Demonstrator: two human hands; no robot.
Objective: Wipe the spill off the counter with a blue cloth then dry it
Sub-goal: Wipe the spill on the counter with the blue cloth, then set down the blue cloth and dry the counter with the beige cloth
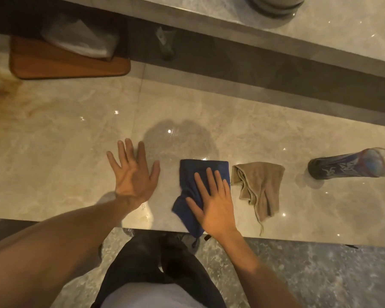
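A folded blue cloth (191, 181) lies on the marble counter (60, 134) near its front edge, one corner hanging over. My right hand (213, 201) presses flat on it with fingers spread. Just beyond the cloth spreads a wet, greyish spill (180, 141). My left hand (133, 174) rests flat on the counter to the left of the spill, fingers apart, holding nothing. A crumpled beige cloth (260, 185) lies right of the blue one, not touching it.
A plastic bottle with a dark blue label (351, 167) lies on its side at the far right. A wooden board (60, 67) with a wrapped bundle sits at the back left. A raised ledge (276, 41) runs behind the counter.
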